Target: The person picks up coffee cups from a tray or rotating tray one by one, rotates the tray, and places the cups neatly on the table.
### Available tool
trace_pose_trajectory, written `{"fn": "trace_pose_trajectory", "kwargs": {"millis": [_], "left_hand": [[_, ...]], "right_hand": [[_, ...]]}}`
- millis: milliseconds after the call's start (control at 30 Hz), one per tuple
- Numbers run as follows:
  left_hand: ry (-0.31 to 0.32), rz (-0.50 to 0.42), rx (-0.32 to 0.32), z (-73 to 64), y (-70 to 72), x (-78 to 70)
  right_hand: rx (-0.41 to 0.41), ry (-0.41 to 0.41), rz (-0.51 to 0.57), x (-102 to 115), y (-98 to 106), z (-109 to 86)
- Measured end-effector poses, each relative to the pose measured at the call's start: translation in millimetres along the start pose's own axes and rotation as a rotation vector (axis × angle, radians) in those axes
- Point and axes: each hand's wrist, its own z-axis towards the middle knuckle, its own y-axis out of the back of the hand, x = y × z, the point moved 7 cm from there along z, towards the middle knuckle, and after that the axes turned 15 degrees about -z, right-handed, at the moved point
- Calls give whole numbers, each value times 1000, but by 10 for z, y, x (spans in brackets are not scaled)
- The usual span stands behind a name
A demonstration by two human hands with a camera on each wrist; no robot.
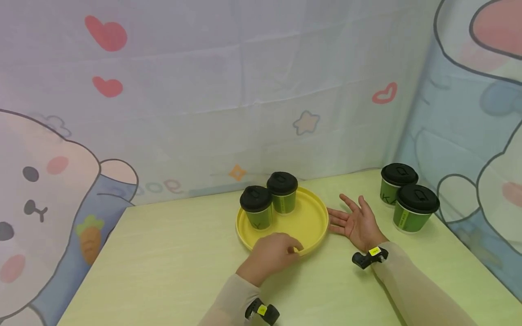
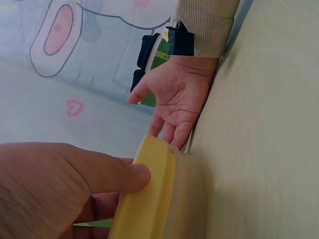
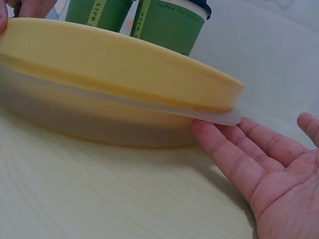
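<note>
A round yellow tray (image 1: 307, 215) with a raised rim carries two green paper coffee cups, one in front (image 1: 261, 218) and one behind (image 1: 285, 203), both with black lids. At the near rim, my left hand (image 1: 271, 256) pinches the edge, thumb on the outer wall and fingers inside. Palm up, my right hand (image 1: 359, 226) lies at the tray's right side. Its straight fingertips touch the underside of a pale lip (image 3: 219, 117) below the yellow wall, as the right wrist view shows. Beneath that lip is a whitish, translucent-looking lower part (image 3: 99, 122).
Two more lidded green cups, a rear one (image 1: 389, 192) and a front one (image 1: 412, 221), stand close together at the table's right edge, beyond the right wrist. A printed cloth (image 1: 195, 90) hangs behind the pale table (image 1: 171, 262) and along its right side.
</note>
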Motion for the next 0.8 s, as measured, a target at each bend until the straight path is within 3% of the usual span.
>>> {"fn": "trace_pose_trajectory", "kwargs": {"millis": [300,467,600,800], "left_hand": [[10,-58,33,-107,104,86],[17,-43,17,-118,196,44],[40,-32,-6,-36,185,-7],[103,-21,-18,150,2,-100]], "right_hand": [[2,6,-7,4,-15,12],[1,10,-19,15,-20,19],[-10,4,-29,1,-12,24],[-12,3,-21,8,-7,12]]}}
